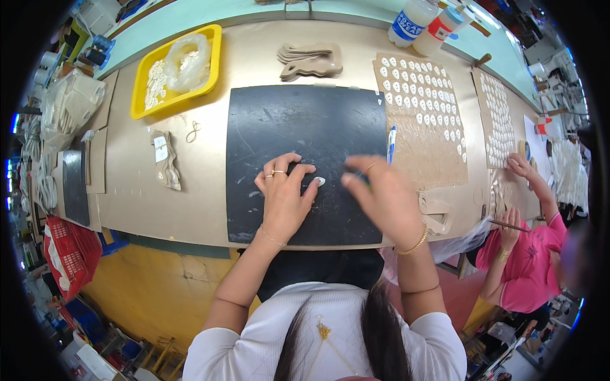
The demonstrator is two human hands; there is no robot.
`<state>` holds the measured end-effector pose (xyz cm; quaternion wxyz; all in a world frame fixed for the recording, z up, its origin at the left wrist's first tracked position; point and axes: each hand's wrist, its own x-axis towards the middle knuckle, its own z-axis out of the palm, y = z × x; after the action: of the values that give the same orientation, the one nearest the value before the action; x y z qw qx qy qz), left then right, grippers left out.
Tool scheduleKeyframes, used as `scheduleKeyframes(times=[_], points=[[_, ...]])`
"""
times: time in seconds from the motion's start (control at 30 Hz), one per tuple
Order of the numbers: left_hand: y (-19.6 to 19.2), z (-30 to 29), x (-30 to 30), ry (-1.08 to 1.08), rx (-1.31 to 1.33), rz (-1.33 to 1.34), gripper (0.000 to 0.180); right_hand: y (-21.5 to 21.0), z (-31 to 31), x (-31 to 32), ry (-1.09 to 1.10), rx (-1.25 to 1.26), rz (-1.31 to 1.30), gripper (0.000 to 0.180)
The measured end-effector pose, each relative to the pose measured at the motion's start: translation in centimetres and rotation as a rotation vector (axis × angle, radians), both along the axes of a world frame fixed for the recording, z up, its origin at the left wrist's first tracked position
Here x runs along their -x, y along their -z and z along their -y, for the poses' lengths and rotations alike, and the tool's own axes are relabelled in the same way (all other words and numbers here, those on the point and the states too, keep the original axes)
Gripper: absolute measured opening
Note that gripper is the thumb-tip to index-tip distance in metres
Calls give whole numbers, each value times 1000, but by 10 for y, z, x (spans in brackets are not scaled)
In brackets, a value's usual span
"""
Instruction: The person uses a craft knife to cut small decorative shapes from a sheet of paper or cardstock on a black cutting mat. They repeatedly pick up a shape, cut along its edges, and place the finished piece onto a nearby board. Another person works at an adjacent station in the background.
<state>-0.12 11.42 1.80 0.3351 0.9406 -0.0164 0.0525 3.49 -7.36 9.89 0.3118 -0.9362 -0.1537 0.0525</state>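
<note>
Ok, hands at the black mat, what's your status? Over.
Left hand spread, thumb at small white piece, over black mat. Right hand blurred, apart from piece; grip unclear. Pen at mat's right edge, clear of piece.

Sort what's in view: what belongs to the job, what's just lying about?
Likely in use: small white piece by the left hand; black mat beneath; tan board with rows of similar pieces; yellow tray.

Probably just lying about: pen; bottles; red basket.
</note>
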Motion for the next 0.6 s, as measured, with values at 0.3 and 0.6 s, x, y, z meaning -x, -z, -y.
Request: scheduleKeyframes(times=[0.3,0.6], points=[[13,-1,2,-4,60,169,20,61,-36,-177,29,58,234,25],[13,-1,3,-6,79,221,18,85,-76,-208,54,218,248,20]])
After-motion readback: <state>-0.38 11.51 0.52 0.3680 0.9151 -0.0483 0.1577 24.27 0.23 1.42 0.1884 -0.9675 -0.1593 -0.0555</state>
